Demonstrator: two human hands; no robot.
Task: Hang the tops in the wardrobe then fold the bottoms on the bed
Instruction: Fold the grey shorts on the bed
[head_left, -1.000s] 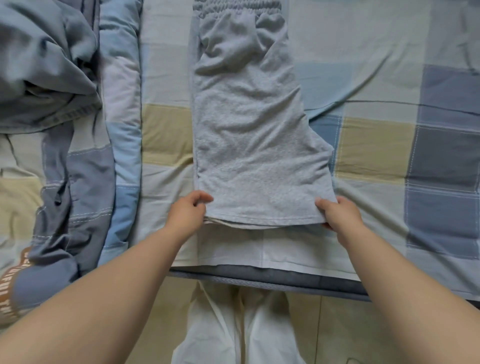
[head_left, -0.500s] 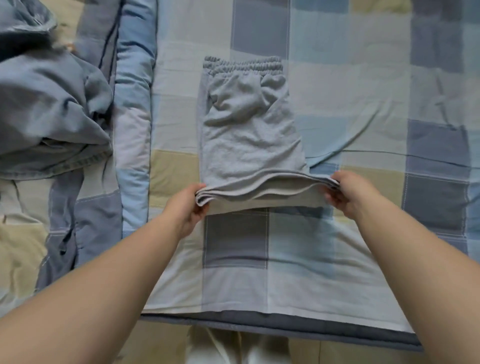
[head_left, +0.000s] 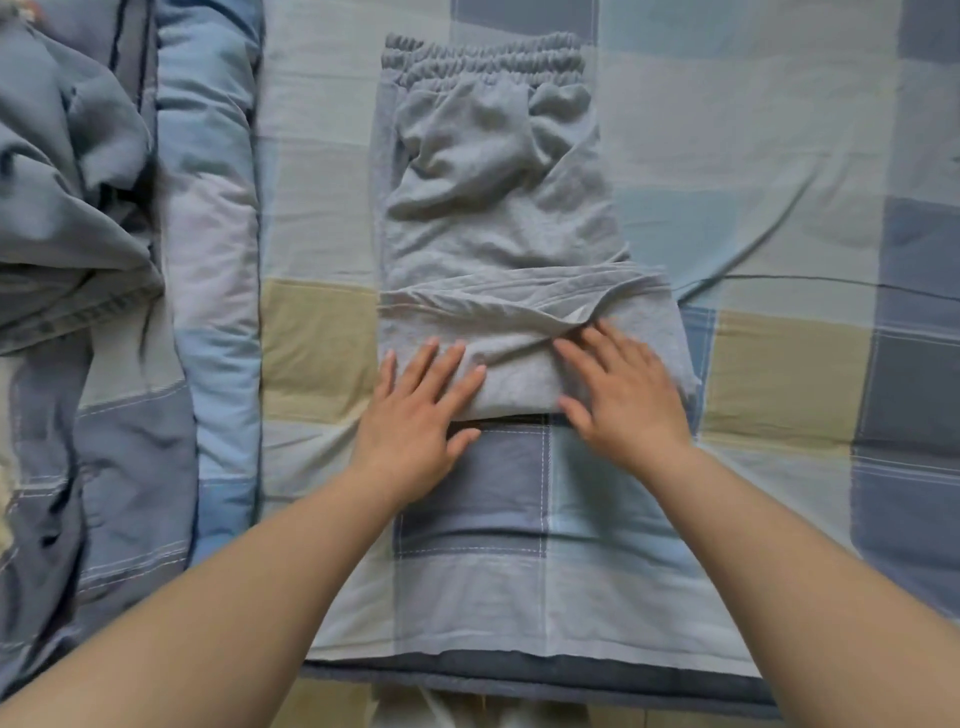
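Pressing down with both palms, the person flattens the near fold of one pair of grey shorts (head_left: 493, 208) that lies in the middle of the bed (head_left: 779, 156). The left hand (head_left: 415, 415) rests with its fingers straight and slightly spread; the fingertips lie on the folded cloth while the heel of the hand sits on the checked sheet (head_left: 779, 374) just in front of it. The right hand (head_left: 628, 400) lies flat too, fingers released and fanned, covering the right part of the fold's near edge. Neither hand grips anything — both only push on the fabric. The two bare forearms reach in from the lower corners of the view and converge toward the shorts.

The leg hems of the shorts are turned up over the body, so the doubled part forms a band across the near end, with the elastic waistband (head_left: 483, 57) at the far end, toward the top of the view. The near fold line runs straight between the hands. Bare sheet lies on the right of the shorts and in front of them, down to the bed's near edge (head_left: 519, 670). On the left, a rolled ridge of checked quilt (head_left: 208, 260) runs alongside, well apart from the shorts, and beyond it lies one crumpled blue-grey garment (head_left: 67, 208) — its kind cannot be told.
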